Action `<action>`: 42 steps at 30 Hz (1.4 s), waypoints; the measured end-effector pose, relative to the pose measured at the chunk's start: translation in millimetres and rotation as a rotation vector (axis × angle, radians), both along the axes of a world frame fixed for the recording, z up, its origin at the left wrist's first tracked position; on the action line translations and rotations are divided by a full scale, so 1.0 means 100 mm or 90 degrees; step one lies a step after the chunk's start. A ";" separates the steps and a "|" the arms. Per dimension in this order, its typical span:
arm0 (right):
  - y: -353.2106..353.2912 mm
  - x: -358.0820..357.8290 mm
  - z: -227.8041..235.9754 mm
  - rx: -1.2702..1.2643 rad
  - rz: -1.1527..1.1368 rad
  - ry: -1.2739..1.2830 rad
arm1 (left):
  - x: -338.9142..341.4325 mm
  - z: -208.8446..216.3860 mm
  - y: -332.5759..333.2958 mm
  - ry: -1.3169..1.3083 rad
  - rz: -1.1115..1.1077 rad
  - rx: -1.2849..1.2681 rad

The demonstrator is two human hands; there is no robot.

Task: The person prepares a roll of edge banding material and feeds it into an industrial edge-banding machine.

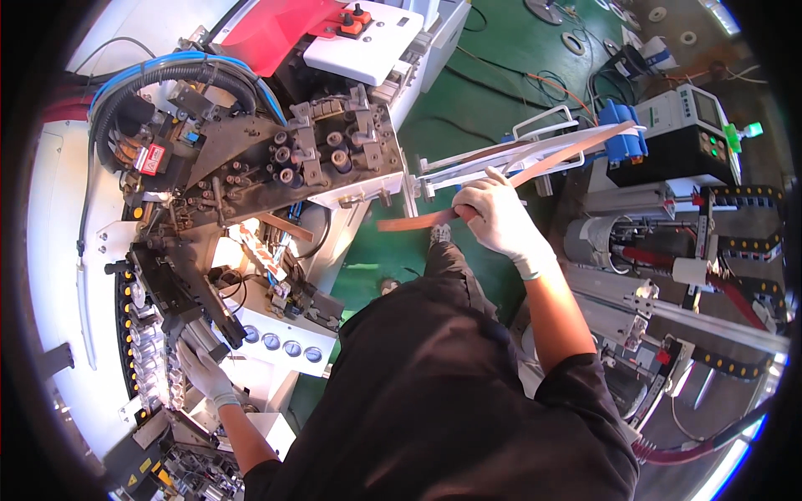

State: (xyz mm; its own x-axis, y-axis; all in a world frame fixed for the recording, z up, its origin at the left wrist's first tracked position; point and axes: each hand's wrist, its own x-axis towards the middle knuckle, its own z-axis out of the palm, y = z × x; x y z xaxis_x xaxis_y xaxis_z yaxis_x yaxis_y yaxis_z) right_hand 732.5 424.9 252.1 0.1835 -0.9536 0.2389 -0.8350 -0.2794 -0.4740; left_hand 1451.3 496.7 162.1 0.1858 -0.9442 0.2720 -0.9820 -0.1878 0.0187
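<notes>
My right hand, in a white glove, is closed around a long flat copper-coloured strip. One short end of the strip sticks out to the left of the fist, and the longer part runs up and right over a white guide frame toward a blue block. My left hand, also gloved, reaches to a black and silver machine part at the lower left. Its fingers are partly hidden against that part, so their grip does not show.
A large machine with rollers and bent blue hoses fills the left side. Pressure gauges sit below it. On the right stand a control box with a screen and cable chains. Cables lie across the green floor.
</notes>
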 end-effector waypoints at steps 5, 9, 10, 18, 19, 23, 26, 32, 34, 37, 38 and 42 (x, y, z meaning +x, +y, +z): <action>-0.45 -0.32 0.42 0.069 0.115 -0.141 | -0.64 0.28 -0.25 -0.015 -0.029 -0.022; -0.71 -0.55 0.64 0.089 0.128 -0.111 | -2.64 0.64 -0.86 0.527 -0.227 0.023; -0.78 -0.60 0.71 0.109 0.167 -0.122 | -3.13 0.55 -1.07 0.600 -0.256 0.144; -1.27 -1.14 0.64 0.214 0.276 -0.269 | -5.14 1.23 -1.66 0.950 -0.203 0.406; -1.34 -1.19 0.63 0.243 0.288 -0.283 | -5.22 1.29 -1.73 0.973 -0.160 0.379; -1.43 -1.35 0.68 0.282 0.283 -0.280 | -5.28 1.43 -1.79 1.119 -0.060 0.382; -1.47 -1.38 0.67 0.252 0.247 -0.226 | -5.28 1.52 -1.88 1.077 -0.157 0.469; -1.56 -1.24 0.64 0.206 0.309 -0.172 | -5.35 1.60 -2.04 0.821 -0.417 0.259; -1.53 -1.16 0.64 0.152 0.263 -0.148 | -5.38 1.64 -2.08 0.610 -0.473 0.026; -1.47 -1.03 0.70 0.090 0.232 -0.136 | -5.46 1.51 -2.24 0.249 -0.414 -0.103; -1.44 -0.99 0.73 0.096 0.251 -0.133 | -5.48 1.41 -2.31 0.221 -0.402 -0.130; -1.34 -0.81 0.73 0.127 0.279 -0.102 | -5.53 1.26 -2.46 0.207 -0.357 -0.214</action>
State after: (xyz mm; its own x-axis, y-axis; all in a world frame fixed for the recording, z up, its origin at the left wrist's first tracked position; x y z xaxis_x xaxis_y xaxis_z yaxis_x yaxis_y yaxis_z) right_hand 651.9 290.9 324.6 0.5523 -0.8253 0.1179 -0.5717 -0.4779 -0.6669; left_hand 897.9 250.3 287.8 -0.1797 -0.7961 0.5779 -0.8639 0.4087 0.2944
